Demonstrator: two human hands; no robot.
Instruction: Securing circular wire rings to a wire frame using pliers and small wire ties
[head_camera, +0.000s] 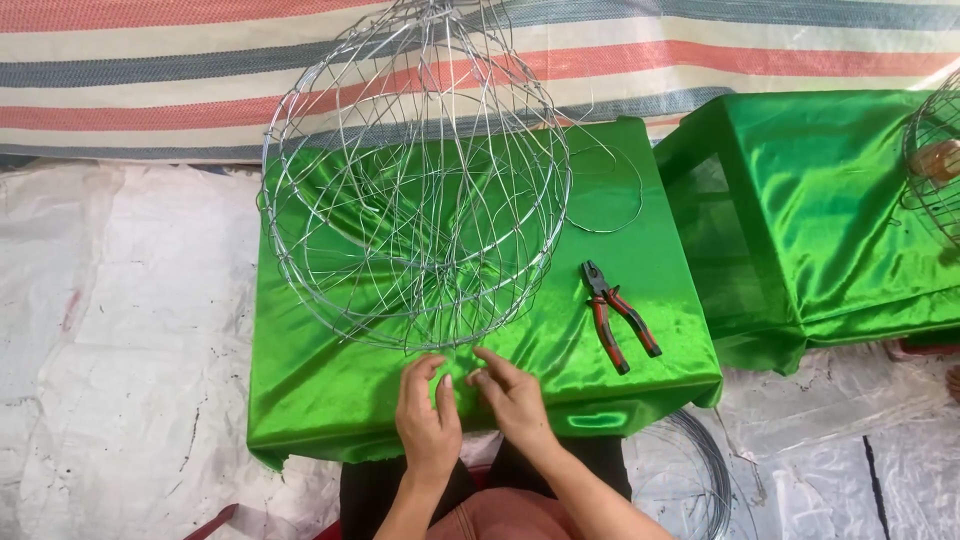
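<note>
Head view: the wire basket (415, 180), holding nothing, stood tilted on the green cloth (320, 390) of my table. My left hand (427, 420) and right hand (512, 395) lay at its near rim, fingers loose, clamping nothing I could make out. Pliers (620, 315) lay right, near the edge.
</note>
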